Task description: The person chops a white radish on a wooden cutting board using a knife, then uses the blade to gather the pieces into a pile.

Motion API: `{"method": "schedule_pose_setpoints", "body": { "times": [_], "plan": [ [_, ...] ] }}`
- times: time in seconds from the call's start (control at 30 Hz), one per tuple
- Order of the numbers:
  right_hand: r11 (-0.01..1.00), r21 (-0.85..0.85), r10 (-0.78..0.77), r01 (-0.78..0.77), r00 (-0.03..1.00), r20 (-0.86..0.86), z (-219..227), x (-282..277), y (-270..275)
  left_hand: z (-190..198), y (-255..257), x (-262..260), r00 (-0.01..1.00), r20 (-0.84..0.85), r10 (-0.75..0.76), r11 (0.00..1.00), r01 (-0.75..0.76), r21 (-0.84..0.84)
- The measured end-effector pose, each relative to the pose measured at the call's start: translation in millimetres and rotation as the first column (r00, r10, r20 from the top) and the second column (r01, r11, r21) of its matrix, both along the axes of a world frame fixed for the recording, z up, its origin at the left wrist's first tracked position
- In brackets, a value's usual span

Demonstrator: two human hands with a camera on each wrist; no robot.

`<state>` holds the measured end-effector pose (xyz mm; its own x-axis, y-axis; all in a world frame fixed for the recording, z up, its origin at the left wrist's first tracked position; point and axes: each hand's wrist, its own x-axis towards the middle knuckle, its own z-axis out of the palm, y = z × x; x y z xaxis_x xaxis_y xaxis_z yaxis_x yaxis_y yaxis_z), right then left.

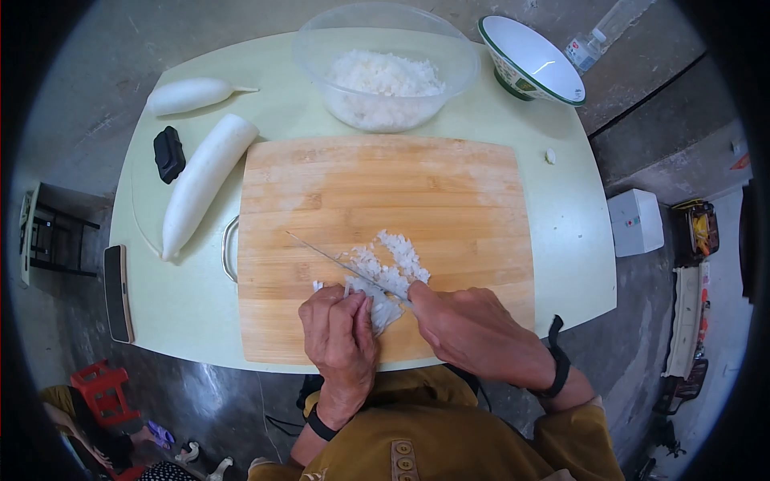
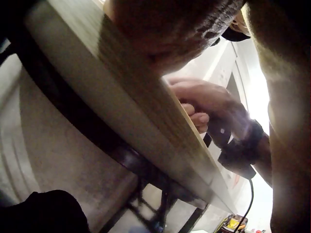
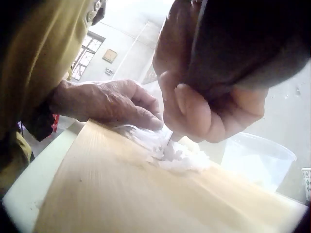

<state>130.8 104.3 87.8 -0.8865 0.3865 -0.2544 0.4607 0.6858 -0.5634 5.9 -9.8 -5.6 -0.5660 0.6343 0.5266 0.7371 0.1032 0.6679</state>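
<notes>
Steadily placed at the near part of the board, the left hand [image 1: 341, 329] has its fingers curled together, pressing and holding a stack of thin white slices [image 1: 385, 314]. The right hand [image 1: 473, 329] has its fingers clamped round the grip end of a knife [image 1: 345, 265], whose blade slants across the white pieces, tip toward 10 o'clock. Black bands circle both wrists.

Just beyond the blade, toward 12 o'clock from the slices, finely chopped white bits [image 1: 403, 252] lie in a loose heap. All this rests on a wooden cutting board [image 1: 385, 184], with a metal handle [image 1: 227, 248] at its 9 o'clock edge.

Taking the board's middle as the dial's centre, a large clear bowl [image 1: 313, 68] holding a mound of shredded white pieces [image 1: 385, 80] stands at 12 o'clock. At 1 o'clock is a tilted white bowl [image 1: 533, 56] with a green rim, a bottle [image 1: 584, 51] just past it. A small white scrap [image 1: 550, 156] lies at 2 o'clock. Near the board at 10 o'clock rests a long white radish [image 1: 204, 184], a black object [image 1: 169, 154] close to its outer side; a smaller radish [image 1: 188, 95] lies farther out that way. At 9 o'clock, a phone-like slab [image 1: 119, 293] lies at the edge of the pale green worktop [image 1: 569, 240]. Down toward 8 o'clock, a red stool [image 1: 104, 393] stands on the floor.
</notes>
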Motion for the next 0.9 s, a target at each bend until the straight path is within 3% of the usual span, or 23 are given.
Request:
{"method": "schedule_pose_setpoints", "body": {
  "times": [0.17,0.3,0.37,0.47,0.67,0.9],
  "plan": [
    [0.999,0.004,-0.034,0.035,0.989,-0.141,-15.5,-0.7,2.5,1.0,-0.3,1.0,1.000,-0.002,-0.006,1.000,0.006,0.001],
    [0.998,0.026,-0.059,0.061,0.995,-0.078,-14.3,0.1,1.1,3.9,-2.1,-2.3,0.999,0.038,-0.016,0.994,0.012,0.107],
    [0.998,0.024,-0.051,0.057,0.980,-0.192,-21.6,1.7,3.6,7.4,-6.5,-6.0,1.000,-0.019,-0.016,0.992,0.018,0.127],
    [0.999,0.041,-0.025,0.036,0.968,-0.248,-22.1,2.9,3.6,23.5,-8.3,-11.7,0.995,-0.096,-0.005,0.999,0.008,0.031],
    [0.998,0.018,-0.055,0.060,0.978,-0.199,-20.1,4.0,2.4,11.7,-3.6,-9.0,0.997,-0.020,0.078,0.997,-0.078,0.027],
    [0.997,0.047,-0.055,0.067,0.976,-0.211,-17.0,2.3,2.7,10.8,-5.6,-16.4,0.998,-0.065,0.014,1.000,-0.014,0.004]
  ]
}}
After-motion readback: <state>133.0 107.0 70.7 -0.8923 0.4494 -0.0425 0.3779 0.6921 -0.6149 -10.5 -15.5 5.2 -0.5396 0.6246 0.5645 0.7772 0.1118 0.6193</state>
